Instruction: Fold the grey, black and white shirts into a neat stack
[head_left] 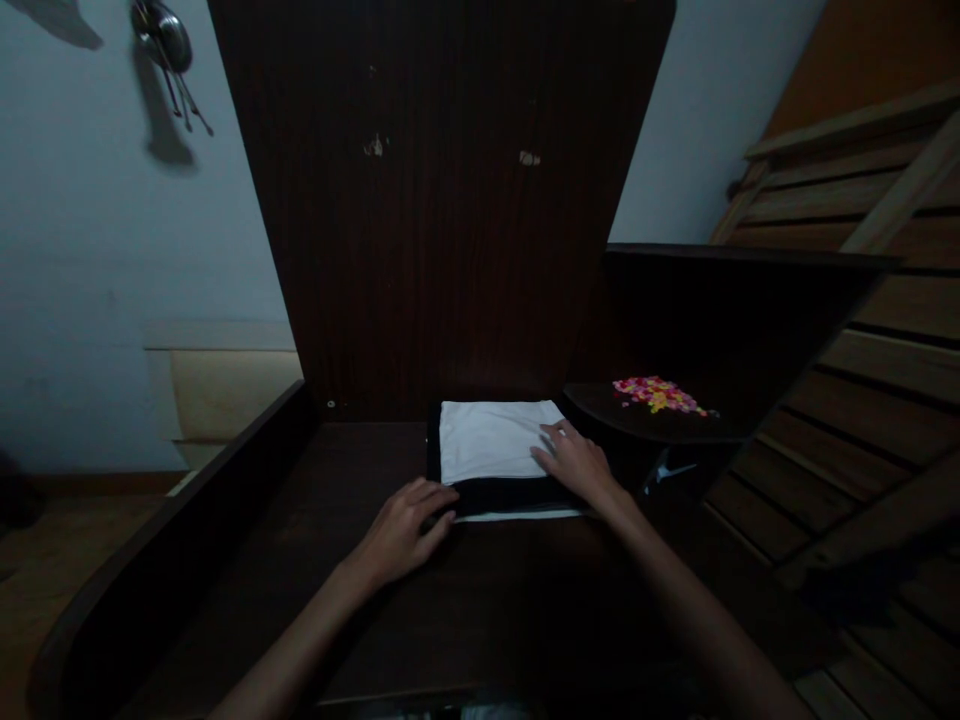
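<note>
A folded white cloth [491, 440] lies on a folded black cloth [510, 495], making a flat, roughly rectangular stack against the back panel. Below the black layer, a thin pale edge [525, 516] shows along the front. My right hand [577, 458] rests on the right side of the white cloth with its fingers spread. At the front left corner of the stack, my left hand [411, 522] touches the black cloth, its fingers stretched out and its thumb apart. Whether anything sits beneath the left fingertips is hidden.
The stack lies on a dark wooden desk [360, 620] with a tall back panel [442, 250] and a raised left side [187, 530]. Small colourful pieces [656, 393] lie on a rounded shelf at right. Wooden slats [892, 370] stand farther right. Metal utensils [169, 50] hang on the wall.
</note>
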